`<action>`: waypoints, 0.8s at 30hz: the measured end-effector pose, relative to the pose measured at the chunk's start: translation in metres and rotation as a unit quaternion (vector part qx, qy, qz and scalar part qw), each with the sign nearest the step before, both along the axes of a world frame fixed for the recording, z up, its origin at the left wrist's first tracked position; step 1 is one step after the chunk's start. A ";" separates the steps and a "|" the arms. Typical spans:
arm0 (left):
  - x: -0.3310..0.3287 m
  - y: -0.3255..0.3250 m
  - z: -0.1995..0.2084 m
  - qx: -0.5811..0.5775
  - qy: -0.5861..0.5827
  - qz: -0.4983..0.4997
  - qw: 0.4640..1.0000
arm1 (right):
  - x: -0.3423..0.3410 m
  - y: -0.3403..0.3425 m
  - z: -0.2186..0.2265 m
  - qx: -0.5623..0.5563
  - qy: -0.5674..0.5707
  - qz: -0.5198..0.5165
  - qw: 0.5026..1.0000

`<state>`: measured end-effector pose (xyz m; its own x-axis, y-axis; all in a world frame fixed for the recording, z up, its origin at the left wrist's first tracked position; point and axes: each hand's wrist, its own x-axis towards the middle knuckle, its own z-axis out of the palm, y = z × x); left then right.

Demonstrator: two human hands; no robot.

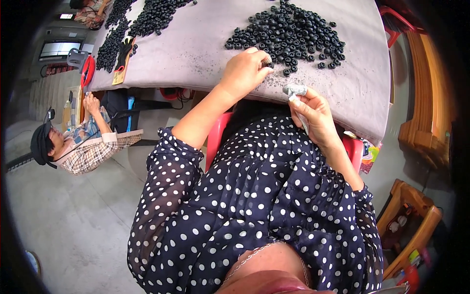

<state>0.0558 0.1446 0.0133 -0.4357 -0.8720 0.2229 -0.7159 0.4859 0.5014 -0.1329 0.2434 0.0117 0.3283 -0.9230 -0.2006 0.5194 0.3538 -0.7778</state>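
My left hand [245, 73] is over the near edge of the cloth-covered table, its fingers pinched on a small black ring-like piece [269, 64]. Beside it, a large pile of the same black round pieces [289, 34] spreads over the cloth; many show a hole in the middle. My right hand [316, 112] is just off the table edge, closed on a crumpled greyish-white cloth strip [295, 90]. One end pokes up past the fingertips and the rest hangs below the palm. Dark crumbs [274, 81] are scattered on the tablecloth between both hands.
More black pieces [152, 17] lie at the far left of the table [196, 54], near a black-handled tool [123, 54] on yellow card. A person in a checked shirt [95, 147] sits at left. Red chair parts [215, 137] flank me; a wooden chair [411, 220] stands at right.
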 end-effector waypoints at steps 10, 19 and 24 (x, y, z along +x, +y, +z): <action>-0.001 0.040 0.013 0.536 0.424 -0.018 0.730 | 0.003 -0.001 -0.001 -0.033 0.039 -0.048 0.998; 0.000 0.057 0.002 0.626 0.585 -0.016 0.515 | 0.000 0.000 0.001 -0.042 0.053 -0.013 0.998; -0.002 0.056 0.007 0.608 0.604 0.039 0.514 | 0.000 0.001 0.005 -0.044 0.050 -0.019 0.998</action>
<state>0.0536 0.2010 0.0207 -0.5735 -0.6911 -0.4399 0.4809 -0.7187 0.5022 -0.1333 0.2447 0.0162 0.2745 -0.9500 -0.1487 0.4492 0.2634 -0.8537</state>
